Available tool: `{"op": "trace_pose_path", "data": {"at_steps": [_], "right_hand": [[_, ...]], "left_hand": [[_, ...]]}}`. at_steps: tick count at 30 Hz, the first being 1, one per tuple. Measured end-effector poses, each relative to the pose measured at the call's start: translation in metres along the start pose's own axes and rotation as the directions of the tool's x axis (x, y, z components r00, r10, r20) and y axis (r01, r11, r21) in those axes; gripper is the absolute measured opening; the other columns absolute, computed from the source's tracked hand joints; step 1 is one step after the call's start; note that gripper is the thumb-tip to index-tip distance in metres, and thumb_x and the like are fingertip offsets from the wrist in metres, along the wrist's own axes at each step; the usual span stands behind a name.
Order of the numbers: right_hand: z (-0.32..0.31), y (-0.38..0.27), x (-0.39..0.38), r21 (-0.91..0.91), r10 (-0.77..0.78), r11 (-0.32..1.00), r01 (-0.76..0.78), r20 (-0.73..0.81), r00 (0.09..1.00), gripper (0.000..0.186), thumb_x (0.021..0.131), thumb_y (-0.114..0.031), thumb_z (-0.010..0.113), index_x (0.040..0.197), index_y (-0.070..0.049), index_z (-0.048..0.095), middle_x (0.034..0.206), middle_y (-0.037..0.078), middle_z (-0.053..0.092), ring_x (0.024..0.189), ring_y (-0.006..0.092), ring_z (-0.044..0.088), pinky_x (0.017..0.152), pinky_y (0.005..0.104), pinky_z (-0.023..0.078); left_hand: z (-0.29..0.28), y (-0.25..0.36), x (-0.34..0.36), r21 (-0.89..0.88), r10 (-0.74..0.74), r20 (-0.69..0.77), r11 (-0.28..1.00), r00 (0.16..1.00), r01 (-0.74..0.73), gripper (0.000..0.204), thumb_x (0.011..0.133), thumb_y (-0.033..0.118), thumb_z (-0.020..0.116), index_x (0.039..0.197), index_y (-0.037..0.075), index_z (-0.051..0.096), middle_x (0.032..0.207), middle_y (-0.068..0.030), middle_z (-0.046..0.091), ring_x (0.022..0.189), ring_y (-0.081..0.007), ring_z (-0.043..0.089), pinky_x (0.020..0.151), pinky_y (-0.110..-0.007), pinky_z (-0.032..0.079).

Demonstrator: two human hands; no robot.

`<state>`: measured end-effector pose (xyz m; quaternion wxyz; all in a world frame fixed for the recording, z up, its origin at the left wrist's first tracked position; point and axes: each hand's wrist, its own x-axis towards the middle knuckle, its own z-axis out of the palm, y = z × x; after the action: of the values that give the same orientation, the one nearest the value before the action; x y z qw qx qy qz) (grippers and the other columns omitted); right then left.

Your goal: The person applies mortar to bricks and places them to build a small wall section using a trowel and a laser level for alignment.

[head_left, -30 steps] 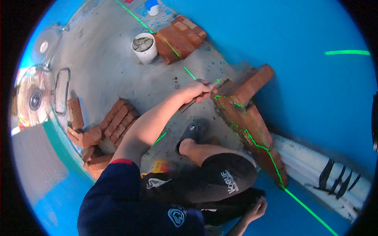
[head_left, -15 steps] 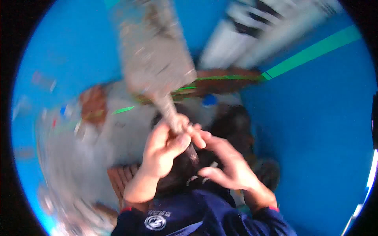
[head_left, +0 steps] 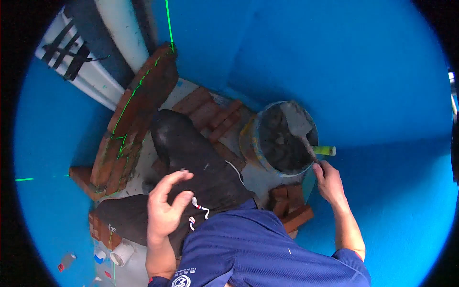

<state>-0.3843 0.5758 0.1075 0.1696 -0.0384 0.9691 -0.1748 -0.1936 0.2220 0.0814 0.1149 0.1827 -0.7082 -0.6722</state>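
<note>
My right hand is wrapped round the handle of a trowel. The mortar-smeared blade is at the mouth of a round bucket, over dark grey mortar; whether it touches the mortar I cannot tell. My left hand is empty, held above my lap with thumb and fingers apart and slightly bent.
A low, curved brick wall stands at the left, crossed by a green laser line, with white pipes behind it. Loose bricks lie beyond my knee, more bricks near the bucket. A yellow-green tube touches the bucket's side. Blue walls enclose the corner.
The trowel has gone from in front of me to the bucket at the right, now in my right hand. My left hand has let go of it. The view has turned to the right.
</note>
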Motion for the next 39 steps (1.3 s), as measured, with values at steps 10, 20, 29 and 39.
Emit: {"op": "trace_pose_path", "data": {"at_steps": [10,20,29,39], "right_hand": [[0.094,0.067,0.110,-0.213,-0.076,0.971,0.107,0.148,0.986,0.044,0.093,-0.043,0.052,0.106,-0.003,0.063,0.094,0.027,0.063,0.093,0.0452,0.059,0.079,0.0503,0.047],[0.049,0.038,0.098,-0.183,-0.294,0.935,0.303,0.072,0.953,0.038,0.094,-0.040,0.053,0.105,-0.005,0.064,0.092,0.020,0.066,0.087,0.0392,0.062,0.072,0.0451,0.048],[-0.017,-0.099,0.055,0.065,-0.359,0.933,0.354,0.094,0.929,0.035,0.090,-0.027,0.065,0.115,-0.003,0.062,0.102,0.016,0.066,0.085,0.0263,0.061,0.077,0.0324,0.051],[0.145,-0.371,0.059,0.127,-0.947,-0.007,0.992,0.316,-0.047,0.025,0.089,-0.023,0.060,0.083,0.001,0.054,0.074,0.015,0.050,0.065,0.0335,0.049,0.057,0.0380,0.040]], "left_hand": [[-0.072,-0.005,-0.011,0.176,0.143,-0.331,0.981,0.933,-0.088,0.016,0.085,0.003,0.057,0.069,0.000,0.052,0.103,-0.0142,0.066,0.091,-0.0132,0.058,0.078,-0.024,0.042],[-0.150,-0.039,-0.068,0.154,0.017,-0.759,0.976,0.650,0.155,0.016,0.092,0.017,0.060,0.093,0.001,0.062,0.095,-0.0073,0.064,0.087,-0.0124,0.057,0.081,-0.025,0.045],[-0.299,-0.031,-0.063,0.447,0.143,-0.801,0.788,0.581,0.422,0.022,0.085,0.023,0.069,0.079,0.002,0.064,0.068,-0.0016,0.061,0.062,-0.0075,0.048,0.056,-0.027,0.041],[-0.375,-0.163,-0.090,0.430,-0.173,-0.829,0.410,0.531,0.804,0.041,0.086,0.028,0.056,0.122,0.008,0.056,0.122,-0.0161,0.058,0.111,-0.0336,0.057,0.091,-0.042,0.046]]}}
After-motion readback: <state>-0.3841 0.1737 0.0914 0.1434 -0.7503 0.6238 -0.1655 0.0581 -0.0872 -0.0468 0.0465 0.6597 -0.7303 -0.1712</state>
